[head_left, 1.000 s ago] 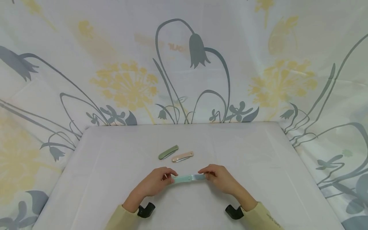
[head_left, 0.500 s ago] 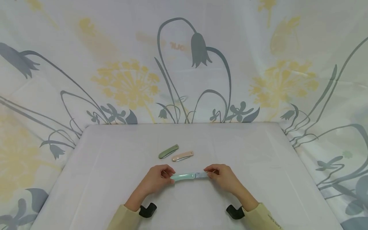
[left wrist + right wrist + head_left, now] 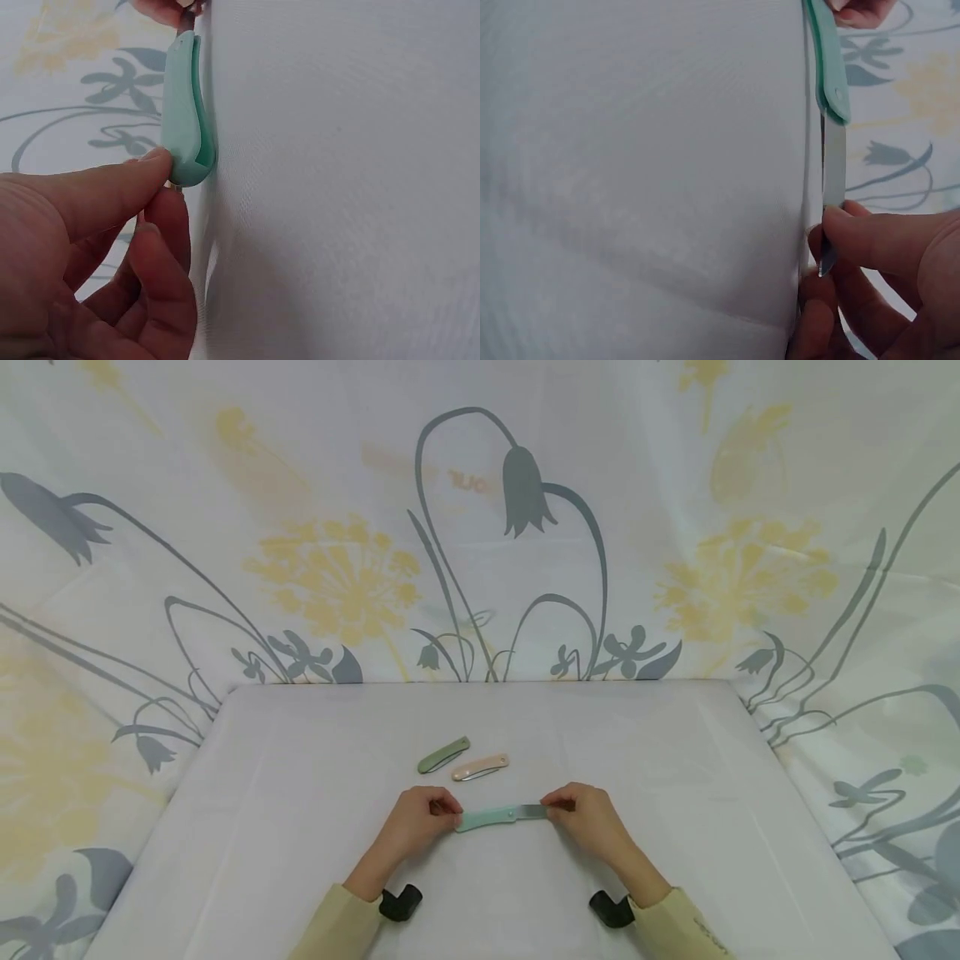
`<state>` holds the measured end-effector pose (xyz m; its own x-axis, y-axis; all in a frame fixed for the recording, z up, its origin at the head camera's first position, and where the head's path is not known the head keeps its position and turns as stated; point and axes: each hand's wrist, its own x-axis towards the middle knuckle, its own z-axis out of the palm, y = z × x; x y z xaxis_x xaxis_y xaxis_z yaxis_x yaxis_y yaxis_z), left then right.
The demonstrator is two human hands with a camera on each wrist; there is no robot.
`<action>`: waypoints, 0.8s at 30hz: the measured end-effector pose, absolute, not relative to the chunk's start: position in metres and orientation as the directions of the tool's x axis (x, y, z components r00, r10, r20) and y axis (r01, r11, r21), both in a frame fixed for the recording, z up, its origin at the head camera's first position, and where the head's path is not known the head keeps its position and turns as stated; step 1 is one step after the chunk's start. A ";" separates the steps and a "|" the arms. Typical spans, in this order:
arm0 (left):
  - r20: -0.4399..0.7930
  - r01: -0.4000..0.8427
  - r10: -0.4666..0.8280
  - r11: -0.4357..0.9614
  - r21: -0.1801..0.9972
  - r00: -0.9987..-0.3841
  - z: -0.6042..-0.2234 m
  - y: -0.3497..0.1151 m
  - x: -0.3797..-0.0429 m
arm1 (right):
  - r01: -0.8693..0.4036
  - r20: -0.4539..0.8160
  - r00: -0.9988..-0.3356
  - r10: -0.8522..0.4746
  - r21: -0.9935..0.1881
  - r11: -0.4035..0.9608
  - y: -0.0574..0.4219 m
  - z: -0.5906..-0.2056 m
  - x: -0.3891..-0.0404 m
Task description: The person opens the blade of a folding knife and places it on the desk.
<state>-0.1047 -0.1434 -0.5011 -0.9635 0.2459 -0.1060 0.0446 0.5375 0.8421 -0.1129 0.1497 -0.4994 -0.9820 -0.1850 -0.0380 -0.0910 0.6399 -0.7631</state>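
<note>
A folding knife with a mint-green handle (image 3: pixel 487 818) is held level between both hands, its blade (image 3: pixel 835 161) swung out in line with the handle. My left hand (image 3: pixel 425 818) pinches the handle's rounded end; in the left wrist view the thumb lies on the mint handle (image 3: pixel 180 112), whose slot faces the table side. My right hand (image 3: pixel 588 821) pinches the blade near its tip, which pokes out below the thumb in the right wrist view. Beyond the hands lie a folded green knife (image 3: pixel 444 756) and a folded pink knife (image 3: pixel 480 767), side by side and apart.
A white-covered table (image 3: pixel 637 735) spreads under the hands. Flower-printed cloth (image 3: pixel 480 568) stands behind it and along both sides. Black wrist-worn pieces (image 3: pixel 401 902) sit at the sleeve cuffs.
Both hands have shifted a little right and slightly away from the body, carrying the mint knife along. More of its handle shows now. The green and pink knives stay put.
</note>
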 end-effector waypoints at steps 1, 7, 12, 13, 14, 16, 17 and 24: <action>-0.107 0.047 0.246 0.545 0.837 -0.963 -0.501 -0.143 -0.105 | -0.084 -0.041 -0.984 -0.176 -0.758 0.647 0.149 -0.499 -0.113; -0.117 0.052 0.247 0.586 0.809 -0.962 -0.505 -0.142 -0.108 | -0.046 -0.072 -0.987 -0.146 -0.734 0.678 0.147 -0.502 -0.113; -0.107 0.064 0.247 0.596 0.800 -0.963 -0.507 -0.142 -0.109 | -0.056 -0.056 -0.988 -0.144 -0.737 0.674 0.147 -0.502 -0.115; -0.106 0.065 0.246 0.598 0.799 -0.963 -0.507 -0.142 -0.110 | -0.059 -0.052 -0.988 -0.143 -0.735 0.675 0.147 -0.502 -0.115; -0.105 0.066 0.245 0.600 0.797 -0.964 -0.507 -0.142 -0.110 | -0.065 -0.046 -0.988 -0.145 -0.734 0.676 0.146 -0.502 -0.115; -0.107 0.062 0.242 0.601 0.796 -0.964 -0.508 -0.142 -0.110 | -0.073 -0.037 -0.989 -0.147 -0.732 0.677 0.146 -0.502 -0.115; -0.108 0.060 0.240 0.602 0.796 -0.965 -0.508 -0.142 -0.110 | -0.078 -0.032 -0.989 -0.148 -0.731 0.678 0.146 -0.503 -0.115; -0.102 0.055 0.223 0.602 0.797 -0.969 -0.508 -0.142 -0.109 | -0.086 -0.017 -0.989 -0.145 -0.736 0.671 0.146 -0.502 -0.113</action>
